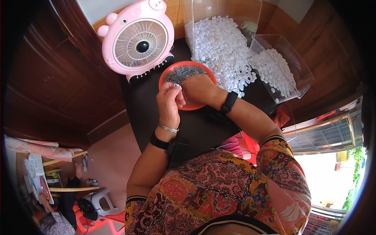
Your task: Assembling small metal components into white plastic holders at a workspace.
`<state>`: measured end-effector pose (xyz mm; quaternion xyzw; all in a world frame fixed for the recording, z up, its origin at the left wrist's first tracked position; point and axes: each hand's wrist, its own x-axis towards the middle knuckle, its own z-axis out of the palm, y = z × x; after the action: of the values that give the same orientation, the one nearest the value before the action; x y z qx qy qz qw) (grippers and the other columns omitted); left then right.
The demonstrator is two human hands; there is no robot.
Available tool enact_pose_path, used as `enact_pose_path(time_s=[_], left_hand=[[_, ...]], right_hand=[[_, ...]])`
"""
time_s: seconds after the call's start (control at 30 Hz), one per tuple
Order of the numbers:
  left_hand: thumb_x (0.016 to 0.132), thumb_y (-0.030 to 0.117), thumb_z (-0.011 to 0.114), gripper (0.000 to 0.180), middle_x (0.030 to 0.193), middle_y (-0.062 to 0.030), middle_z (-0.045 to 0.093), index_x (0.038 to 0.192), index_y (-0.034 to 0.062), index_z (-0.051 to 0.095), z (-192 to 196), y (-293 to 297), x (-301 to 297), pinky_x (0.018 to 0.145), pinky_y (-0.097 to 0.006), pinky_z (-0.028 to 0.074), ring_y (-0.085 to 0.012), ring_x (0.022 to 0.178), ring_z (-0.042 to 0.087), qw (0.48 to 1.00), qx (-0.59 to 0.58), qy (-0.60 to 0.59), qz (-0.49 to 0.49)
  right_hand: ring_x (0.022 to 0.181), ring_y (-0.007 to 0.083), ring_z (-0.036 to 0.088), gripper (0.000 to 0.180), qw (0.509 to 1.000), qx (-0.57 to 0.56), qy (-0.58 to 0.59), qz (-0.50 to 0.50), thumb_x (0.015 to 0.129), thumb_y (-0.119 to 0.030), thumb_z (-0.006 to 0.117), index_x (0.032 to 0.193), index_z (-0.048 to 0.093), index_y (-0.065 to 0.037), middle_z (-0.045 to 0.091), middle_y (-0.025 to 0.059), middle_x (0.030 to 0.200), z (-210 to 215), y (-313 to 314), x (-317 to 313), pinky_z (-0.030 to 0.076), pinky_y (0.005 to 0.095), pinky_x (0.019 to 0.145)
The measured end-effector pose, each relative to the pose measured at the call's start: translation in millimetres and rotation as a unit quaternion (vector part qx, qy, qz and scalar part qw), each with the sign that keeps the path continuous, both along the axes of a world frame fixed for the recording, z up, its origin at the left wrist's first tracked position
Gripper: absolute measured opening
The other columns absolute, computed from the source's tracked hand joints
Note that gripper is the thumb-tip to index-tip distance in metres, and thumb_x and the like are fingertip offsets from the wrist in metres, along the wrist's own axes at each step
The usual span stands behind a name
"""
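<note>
My left hand is closed in a pinch on a small white plastic clip, held over the near left rim of an orange bowl. Grey metal nails are heaped inside that bowl. Over its right side reaches my right hand, bent downward beside the nails. Its fingertips are hidden behind the back of the hand, so I cannot see what they hold. Just right of the bowl, a large pile of white clips spills out of a clear box onto the dark table.
A pink pig-shaped fan stands at the back left of the table. A smaller clear bin with more white pieces lies at the right. Red and white stools stand on the floor at lower left. A glass-fronted cabinet is far right.
</note>
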<state>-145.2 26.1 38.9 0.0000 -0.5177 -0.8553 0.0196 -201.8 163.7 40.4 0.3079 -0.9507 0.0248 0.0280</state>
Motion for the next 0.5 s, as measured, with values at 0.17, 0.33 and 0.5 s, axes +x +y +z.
enact_pose_path(time_s=[0.17,0.33,0.5], left_hand=[[0.086,0.013,0.054,0.010,0.061,0.0010,0.052,0.077,0.0079,0.053,2.4,3.4,6.8,0.045,-0.019,0.034,-0.0072,0.049,0.048,0.999,-0.013,0.017,-0.036],[0.087,0.013,0.053,0.011,0.060,0.0011,0.051,0.078,0.0078,0.051,3.0,10.5,14.1,0.046,-0.019,0.033,-0.0066,0.049,0.047,0.996,-0.020,0.021,-0.079],[0.088,0.013,0.053,0.012,0.059,0.0008,0.050,0.078,0.0074,0.050,4.3,13.7,20.6,0.045,-0.019,0.032,-0.0065,0.049,0.045,0.993,-0.030,0.032,-0.105]], right_hand=[[0.073,0.0309,0.066,0.026,1.000,-0.006,-0.017,0.022,0.076,-0.029,0.062,0.074,0.068,-0.004,0.066,0.0155,0.074,0.8,0.5,-2.5,0.052,0.0410,0.064],[0.069,0.0321,0.065,0.025,0.991,-0.132,0.021,0.006,0.073,-0.026,0.064,0.076,0.066,-0.002,0.064,0.0169,0.071,9.6,25.5,4.5,0.051,0.0396,0.063],[0.063,0.0203,0.059,0.014,0.888,-0.423,-0.176,-0.037,0.073,-0.011,0.067,0.080,0.060,-0.001,0.061,0.0095,0.069,14.8,47.6,29.9,0.046,0.0318,0.060]])
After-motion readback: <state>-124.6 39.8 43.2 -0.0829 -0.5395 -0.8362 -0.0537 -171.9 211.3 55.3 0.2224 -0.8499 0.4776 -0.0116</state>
